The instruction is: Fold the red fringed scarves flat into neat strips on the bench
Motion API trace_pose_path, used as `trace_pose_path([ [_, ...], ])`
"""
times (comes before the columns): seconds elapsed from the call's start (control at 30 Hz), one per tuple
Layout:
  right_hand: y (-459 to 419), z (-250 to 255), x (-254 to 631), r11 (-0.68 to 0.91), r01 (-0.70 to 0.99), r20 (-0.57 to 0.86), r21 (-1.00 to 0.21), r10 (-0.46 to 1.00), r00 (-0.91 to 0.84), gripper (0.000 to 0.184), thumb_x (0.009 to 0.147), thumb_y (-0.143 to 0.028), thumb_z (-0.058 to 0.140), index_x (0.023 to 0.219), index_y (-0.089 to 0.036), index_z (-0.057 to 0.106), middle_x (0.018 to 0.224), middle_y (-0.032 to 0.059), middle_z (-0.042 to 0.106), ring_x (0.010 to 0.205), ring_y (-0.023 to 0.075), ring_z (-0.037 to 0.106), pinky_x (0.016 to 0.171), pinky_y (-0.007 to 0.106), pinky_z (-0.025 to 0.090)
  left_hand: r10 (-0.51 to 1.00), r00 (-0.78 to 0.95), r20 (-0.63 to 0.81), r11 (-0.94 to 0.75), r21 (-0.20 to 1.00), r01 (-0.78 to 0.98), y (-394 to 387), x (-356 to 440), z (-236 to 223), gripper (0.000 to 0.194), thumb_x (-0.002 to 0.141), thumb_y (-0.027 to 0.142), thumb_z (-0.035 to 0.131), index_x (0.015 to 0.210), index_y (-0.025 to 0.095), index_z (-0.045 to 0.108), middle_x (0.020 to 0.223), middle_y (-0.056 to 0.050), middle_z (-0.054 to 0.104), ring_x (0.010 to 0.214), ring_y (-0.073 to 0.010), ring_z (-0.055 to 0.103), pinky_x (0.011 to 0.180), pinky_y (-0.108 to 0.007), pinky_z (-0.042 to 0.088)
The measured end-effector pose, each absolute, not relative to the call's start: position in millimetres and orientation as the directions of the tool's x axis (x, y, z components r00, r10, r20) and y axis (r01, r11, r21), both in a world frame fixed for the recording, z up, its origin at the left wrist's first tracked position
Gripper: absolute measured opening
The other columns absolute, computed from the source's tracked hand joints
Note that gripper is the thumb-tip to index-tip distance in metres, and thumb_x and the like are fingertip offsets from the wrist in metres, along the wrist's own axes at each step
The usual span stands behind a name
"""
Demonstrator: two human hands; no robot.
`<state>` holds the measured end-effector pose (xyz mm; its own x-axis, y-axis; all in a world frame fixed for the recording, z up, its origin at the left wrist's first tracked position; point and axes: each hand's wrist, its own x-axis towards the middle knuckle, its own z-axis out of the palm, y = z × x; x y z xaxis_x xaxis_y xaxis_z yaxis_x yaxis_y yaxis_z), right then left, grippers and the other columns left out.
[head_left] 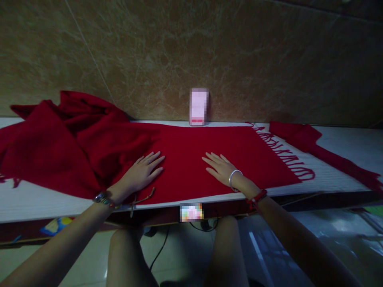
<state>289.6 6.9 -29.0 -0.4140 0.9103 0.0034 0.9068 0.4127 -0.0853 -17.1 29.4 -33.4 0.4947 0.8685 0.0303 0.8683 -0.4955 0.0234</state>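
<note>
Left hand (pixel 145 169) and right hand (pixel 220 168) flat on red fringed cloth (pixel 185 159), grips open, palms down.

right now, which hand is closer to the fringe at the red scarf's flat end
Right. The right hand rests on the flat part, left of the fringe; the left hand is farther left, by the bunched part.

no readable text; pink rectangle (pixel 198 105) and small multicoloured panel (pixel 192 212) pixelated, any lettering illegible.
</note>
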Motion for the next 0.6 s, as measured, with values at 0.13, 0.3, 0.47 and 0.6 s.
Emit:
trace_pose_path([
  [0.13,10.1,-28.9,293.6,0.412,0.903,0.003,-0.12,0.91,-0.415,0.049,0.091,-0.036,0.035,0.139,-0.025,0.039,0.149,0.0037,0.032,0.137,0.0214,0.026,0.112,0.048,0.022,0.861,0.506,0.058,-0.508,0.038,0.86,28.0,-25.4,-33.4,0.053,0.093,0.043,0.024,0.136,0.018,0.044,0.146,-0.008,0.034,0.134,-0.0243,0.032,0.109,-0.043,0.03],
  [0.3,13.3,-15.5,274.5,0.33,0.915,-0.008,-0.233,0.94,-0.341,0.052,0.09,-0.039,0.039,0.139,-0.022,0.039,0.149,0.0077,0.031,0.138,0.0242,0.024,0.111,0.053,0.02,0.863,0.497,0.094,-0.504,0.076,0.861,22.2,-17.1,-26.4,0.053,0.091,0.039,0.026,0.133,0.013,0.046,0.143,-0.011,0.04,0.132,-0.0221,0.036,0.109,-0.04,0.03],
  [0.47,-4.6,-3.5,214.3,0.339,0.891,0.022,-0.302,0.937,-0.349,0.066,0.088,-0.048,0.041,0.142,-0.011,0.031,0.151,0.0136,0.023,0.14,0.0256,0.016,0.112,0.051,0.015,0.846,0.525,0.094,-0.533,0.097,0.841,20.4,-16.1,-25.0,0.055,0.09,0.036,0.025,0.132,0.008,0.046,0.142,-0.013,0.041,0.131,-0.0211,0.038,0.109,-0.038,0.03],
  [0.6,-15.8,-9.0,192.0,0.41,0.878,-0.031,-0.247,0.902,-0.43,0.07,0.088,-0.052,0.039,0.143,-0.01,0.028,0.151,0.0129,0.021,0.14,0.0265,0.015,0.113,0.051,0.014,0.829,0.554,0.073,-0.558,0.071,0.827,22.7,-21.7,-28.7,0.057,0.091,0.042,0.024,0.135,0.011,0.043,0.145,-0.011,0.036,0.134,-0.0217,0.033,0.11,-0.039,0.028],
])
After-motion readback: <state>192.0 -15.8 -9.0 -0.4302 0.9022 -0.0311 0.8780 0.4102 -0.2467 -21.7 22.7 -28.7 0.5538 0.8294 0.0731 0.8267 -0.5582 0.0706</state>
